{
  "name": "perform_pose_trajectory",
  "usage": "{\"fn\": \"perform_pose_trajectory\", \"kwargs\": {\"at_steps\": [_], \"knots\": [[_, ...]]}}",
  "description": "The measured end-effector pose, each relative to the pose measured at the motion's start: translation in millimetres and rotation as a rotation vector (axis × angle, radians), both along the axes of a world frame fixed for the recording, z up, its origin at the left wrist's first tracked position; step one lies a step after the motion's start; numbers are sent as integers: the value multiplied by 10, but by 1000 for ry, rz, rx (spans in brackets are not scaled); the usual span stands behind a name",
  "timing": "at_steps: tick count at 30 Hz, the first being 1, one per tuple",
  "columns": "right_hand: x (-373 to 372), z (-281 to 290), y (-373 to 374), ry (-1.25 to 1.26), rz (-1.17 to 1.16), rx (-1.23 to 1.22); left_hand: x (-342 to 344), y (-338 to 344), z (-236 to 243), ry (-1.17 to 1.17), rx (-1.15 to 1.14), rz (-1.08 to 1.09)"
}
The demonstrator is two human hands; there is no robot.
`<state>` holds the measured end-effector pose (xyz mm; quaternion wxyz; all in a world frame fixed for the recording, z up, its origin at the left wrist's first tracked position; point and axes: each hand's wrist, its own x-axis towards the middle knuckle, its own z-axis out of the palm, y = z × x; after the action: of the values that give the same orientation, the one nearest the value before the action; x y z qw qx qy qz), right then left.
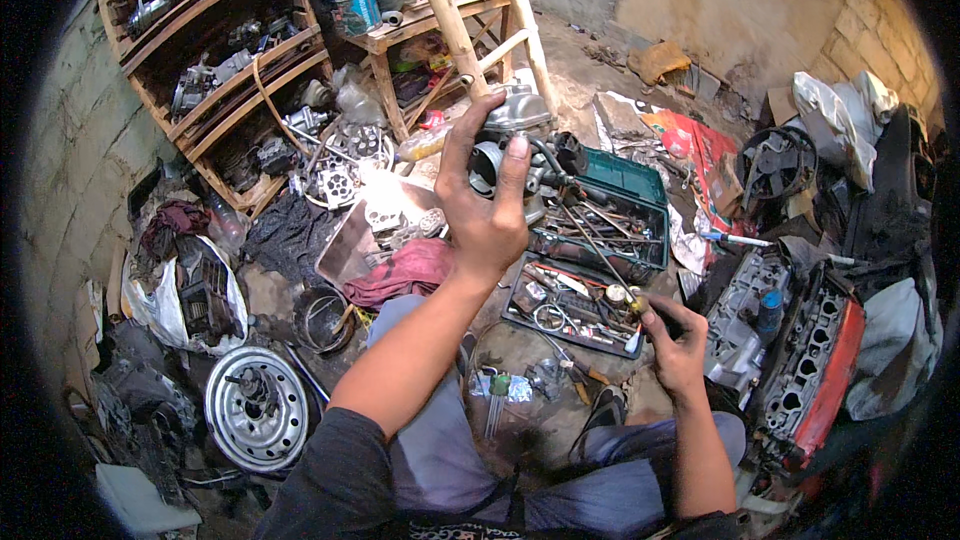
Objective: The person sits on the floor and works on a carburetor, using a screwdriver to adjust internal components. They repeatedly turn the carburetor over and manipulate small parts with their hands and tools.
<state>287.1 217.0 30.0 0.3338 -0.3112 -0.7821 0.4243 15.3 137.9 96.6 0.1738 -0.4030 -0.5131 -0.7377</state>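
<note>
My left hand (pixel 487 230) is raised in front of me, its thumb and fingers wrapped round a grey metal carburetor (pixel 520 112). My right hand (pixel 676 345), lower and to the right, pinches the yellowish handle of a long screwdriver (pixel 604 258). The screwdriver's thin shaft slants up and left toward the underside of the carburetor; whether its tip touches cannot be made out. Beneath both hands lies an open green toolbox (pixel 655 202) with several hand tools in it. A dark tray (pixel 520 312) of small tools and parts sits in front of it.
A wooden shelf (pixel 215 145) of engine parts stands at the left, beside a wooden table (pixel 385 38). A steel wheel rim (pixel 257 408) lies near left. Cylinder heads, one grey (pixel 740 325) and one with red (pixel 835 370), lie at the right. A red cloth (pixel 410 275) covers a parts bin.
</note>
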Motion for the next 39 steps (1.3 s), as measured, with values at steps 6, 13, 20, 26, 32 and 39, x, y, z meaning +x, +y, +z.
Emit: {"fn": "perform_pose_trajectory", "kwargs": {"at_steps": [6,13,20,26,32,39], "knots": [[-98,-35,-29,16,10,12,-25,-13,-22,33,84,5],[-164,-64,-25,45,21,2,-99,-58,-11,104,67,69],[-167,61,-41,-14,73,243,-143,42,-13,-901,149,-665],[-184,342,-195,-59,122,503,-240,235,-350,-1286,46,-913],[-51,536,-194,-160,52,609,-210,232,-381,-1490,9,-1043],[81,641,-245,-206,19,600,-114,270,-421,-1628,-41,-975]]}}
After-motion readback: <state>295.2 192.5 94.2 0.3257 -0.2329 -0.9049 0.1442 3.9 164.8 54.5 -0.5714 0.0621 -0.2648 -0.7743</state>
